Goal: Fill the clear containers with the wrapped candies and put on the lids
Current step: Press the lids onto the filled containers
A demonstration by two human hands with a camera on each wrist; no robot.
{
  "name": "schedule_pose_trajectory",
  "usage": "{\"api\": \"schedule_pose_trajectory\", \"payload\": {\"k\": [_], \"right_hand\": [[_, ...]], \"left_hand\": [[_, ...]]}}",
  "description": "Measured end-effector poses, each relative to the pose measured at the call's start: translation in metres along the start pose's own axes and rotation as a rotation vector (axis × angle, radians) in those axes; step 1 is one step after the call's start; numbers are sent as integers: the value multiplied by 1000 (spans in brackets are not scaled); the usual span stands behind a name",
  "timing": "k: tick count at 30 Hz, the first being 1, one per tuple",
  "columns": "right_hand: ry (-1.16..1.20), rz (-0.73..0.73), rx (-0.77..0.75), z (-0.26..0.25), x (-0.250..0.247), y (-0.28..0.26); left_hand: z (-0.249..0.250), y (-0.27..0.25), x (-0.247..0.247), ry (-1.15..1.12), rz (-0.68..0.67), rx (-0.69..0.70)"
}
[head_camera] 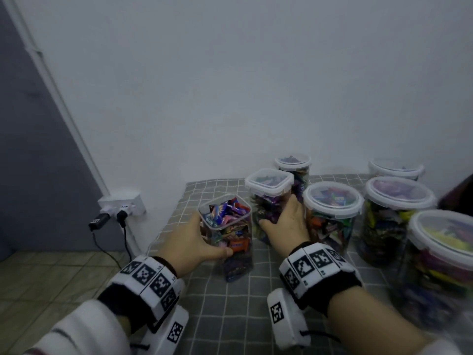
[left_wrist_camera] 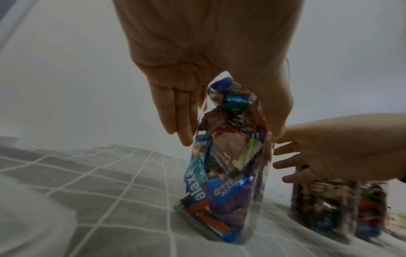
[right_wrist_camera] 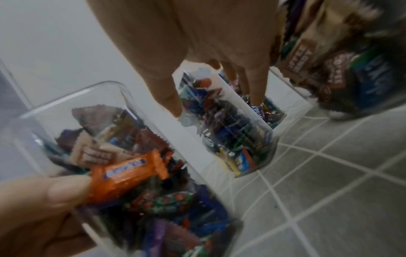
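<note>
Head view: left hand (head_camera: 190, 235) grip wraps lidless candy-filled container (head_camera: 226, 226) near counter (head_camera: 230, 316) left edge; right hand (head_camera: 284, 222) grip wraps lidded square container (head_camera: 268, 198) just beside. Risk: heaped candies jam lid, or open container tips off edge.

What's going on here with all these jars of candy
A person is packing wrapped candies into clear plastic containers on a grey checked tablecloth. Their left hand grips the open square clear container, which is full of candies but has no lid yet. Their right hand holds the lidded square clear container beside it. Several round lidded containers of candies stand to the right.
</note>
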State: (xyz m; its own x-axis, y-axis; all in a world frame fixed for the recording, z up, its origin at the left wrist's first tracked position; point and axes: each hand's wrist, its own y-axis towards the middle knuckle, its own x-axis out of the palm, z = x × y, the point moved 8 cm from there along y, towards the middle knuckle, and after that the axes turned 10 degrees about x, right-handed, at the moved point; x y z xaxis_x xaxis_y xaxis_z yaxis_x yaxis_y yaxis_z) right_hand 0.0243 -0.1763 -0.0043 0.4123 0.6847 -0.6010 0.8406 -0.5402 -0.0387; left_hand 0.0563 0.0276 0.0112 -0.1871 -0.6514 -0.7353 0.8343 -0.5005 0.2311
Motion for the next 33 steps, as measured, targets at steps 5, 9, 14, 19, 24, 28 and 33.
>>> {"api": "schedule_pose_trajectory", "payload": {"k": [5, 9, 14, 19, 24, 28, 33], "right_hand": [[-44, -268, 10, 9, 5, -22], [19, -577, -129, 0, 14, -56], [286, -777, -199, -7, 14, -85], [338, -783, -129, 11, 15, -92], [262, -713, -139, 20, 8, -99], [196, -671, -144, 20, -2, -109], [136, -624, -156, 17, -13, -121]], "left_hand": [[9, -20, 16, -94, -64, 13], [25, -32, 22, -59, -120, 41], [41, -46, 29, -66, -200, 81], [40, -56, 36, -115, -255, 54], [42, -66, 25, 120, -425, 31], [14, -64, -29, 355, -303, -126], [-44, -78, -50, 567, -324, -367]]}}
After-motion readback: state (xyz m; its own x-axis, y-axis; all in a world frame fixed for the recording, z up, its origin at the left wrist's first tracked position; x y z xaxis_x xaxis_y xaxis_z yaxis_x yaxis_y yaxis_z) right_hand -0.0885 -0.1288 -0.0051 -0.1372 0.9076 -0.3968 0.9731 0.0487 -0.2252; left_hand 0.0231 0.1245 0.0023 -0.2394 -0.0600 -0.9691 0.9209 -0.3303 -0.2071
